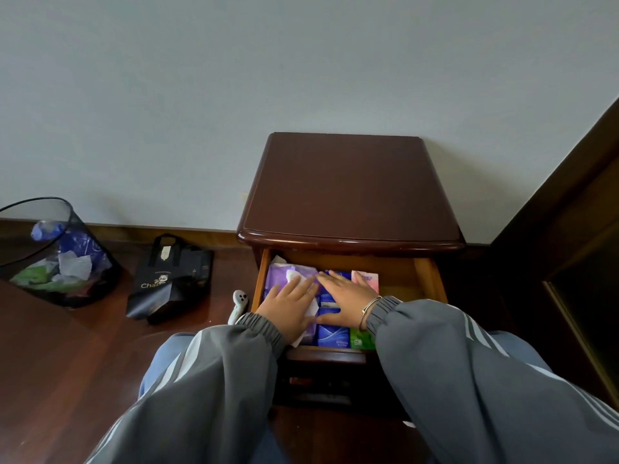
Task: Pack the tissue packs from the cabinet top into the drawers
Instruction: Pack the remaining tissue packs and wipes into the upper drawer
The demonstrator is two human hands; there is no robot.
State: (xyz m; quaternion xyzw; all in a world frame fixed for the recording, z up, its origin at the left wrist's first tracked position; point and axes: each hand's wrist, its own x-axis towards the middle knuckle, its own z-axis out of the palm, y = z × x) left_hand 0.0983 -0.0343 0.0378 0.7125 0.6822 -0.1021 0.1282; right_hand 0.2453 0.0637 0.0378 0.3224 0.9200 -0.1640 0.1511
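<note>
Cabinet top (348, 185) bare. Our left hand (290, 308) and right hand (348, 296), flat-open, gripping nothing, press tissue packs (331, 334) down; next, close top drawer (430, 276).

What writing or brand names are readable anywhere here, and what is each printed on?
"Cha": the only letters that read, in pale print on the black tote bag on the floor; the rest of the word is cut off by a small panda-like logo.
Pink tissue pack in the open drawer: print too blurred to read.
Blue tissue pack: white lettering too small to read.
Green tissue pack: logo unreadable.
</note>
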